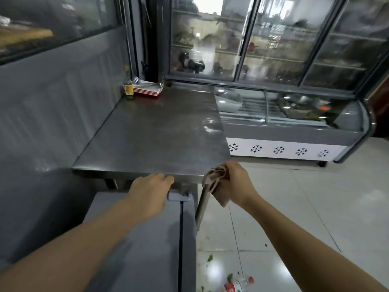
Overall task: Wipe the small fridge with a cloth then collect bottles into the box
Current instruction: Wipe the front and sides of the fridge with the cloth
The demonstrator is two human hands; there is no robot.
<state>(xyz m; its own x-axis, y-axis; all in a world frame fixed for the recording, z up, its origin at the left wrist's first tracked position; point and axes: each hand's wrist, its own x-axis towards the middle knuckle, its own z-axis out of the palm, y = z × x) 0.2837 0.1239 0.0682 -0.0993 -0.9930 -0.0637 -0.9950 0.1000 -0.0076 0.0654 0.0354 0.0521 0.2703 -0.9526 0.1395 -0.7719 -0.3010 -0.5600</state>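
wiping looks under way: the right hand (233,182) grips the bunched brown cloth (216,184) beside the small grey fridge (145,239), where the left hand (149,191) rests flat. a plastic bottle (239,284) lies uncollected on the floor; no box shows.

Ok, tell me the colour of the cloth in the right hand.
The cloth is brownish-pink, gripped in the right hand; the head view shows it.

Steel table (151,131): jar (128,88) and stacked red-white trays (148,91) at far corner. Tiled floor (294,207): plastic bottle (239,285), green scraps (209,258).
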